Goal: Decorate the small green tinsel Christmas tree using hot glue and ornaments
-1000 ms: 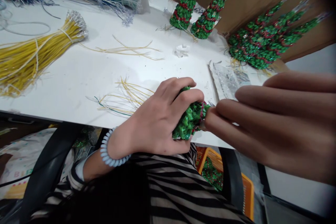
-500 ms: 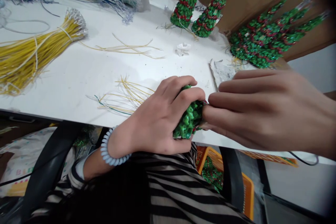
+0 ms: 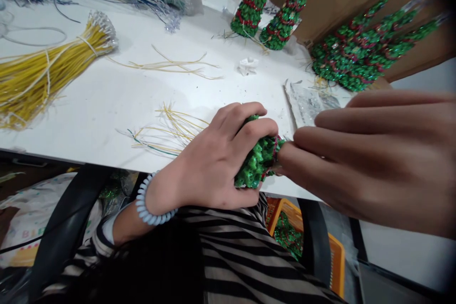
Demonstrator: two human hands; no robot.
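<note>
My left hand (image 3: 217,161) is wrapped around a small green tinsel Christmas tree (image 3: 257,159) over the table's front edge. The tree lies on its side, with red garland (image 3: 276,149) showing at its right end. Thin yellow wires (image 3: 178,126) spread over the table to the left of that hand, some passing out of sight behind it. At the tree's right end is my right hand (image 3: 366,161), slightly blurred, its fingers pressed together in a pinch. What those fingertips hold is hidden.
Finished-looking trees (image 3: 249,12) stand at the back by cardboard, more (image 3: 356,52) at right. A yellow wire bundle (image 3: 53,73) lies left. A clear plastic packet (image 3: 308,102) and crumpled white scrap (image 3: 247,66) lie mid-table. An orange basket (image 3: 337,266) sits below.
My right hand has moved to the right and closer to the camera, uncovering more of the tree's red garland end. My left hand and the tree have stayed put.
</note>
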